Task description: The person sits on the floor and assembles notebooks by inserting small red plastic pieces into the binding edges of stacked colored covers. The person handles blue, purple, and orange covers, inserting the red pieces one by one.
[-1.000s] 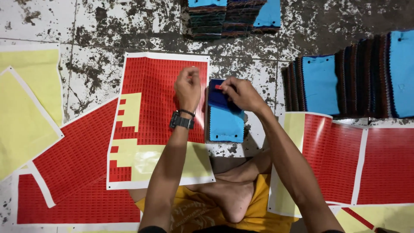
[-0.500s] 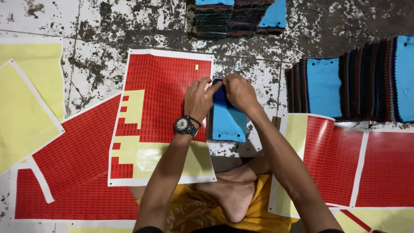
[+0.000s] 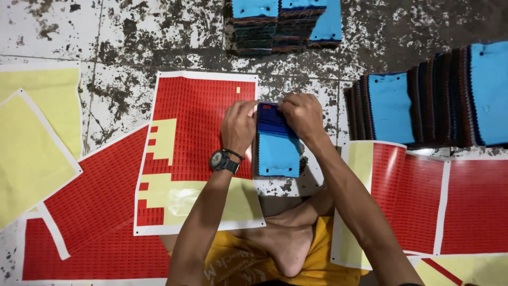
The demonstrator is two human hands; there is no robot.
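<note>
**Both grips pinched on top edge of blue swatch booklet, centre floor**

Left hand (image 3: 239,124): grip closed, fingertips clamped on the top left corner of the blue swatch booklet (image 3: 278,151). Black wristwatch (image 3: 222,160) on that wrist.

Left to right across the floor:
- Yellow backing sheets (image 3: 37,143) far left, overlapping, on the stained tile floor (image 3: 121,37).
- Red sticker sheets (image 3: 84,212) lower left, angled, partly under the next one.
- Red sticker sheet (image 3: 198,132) under the left forearm, patches already peeled to yellow along its left side and bottom.
- Booklet lies flat just right of that sheet, touching its edge, in front of the person's crossed bare foot (image 3: 288,246).
- Right hand (image 3: 301,114): grip closed on the booklet's top right corner, just beside the left hand.
- Stack of blue-covered booklets (image 3: 286,21) top centre, well apart.
- Row of booklets (image 3: 423,103) fanned on edge at right.
- Red sticker strip (image 3: 439,198) lower right, under the right forearm side.
</note>
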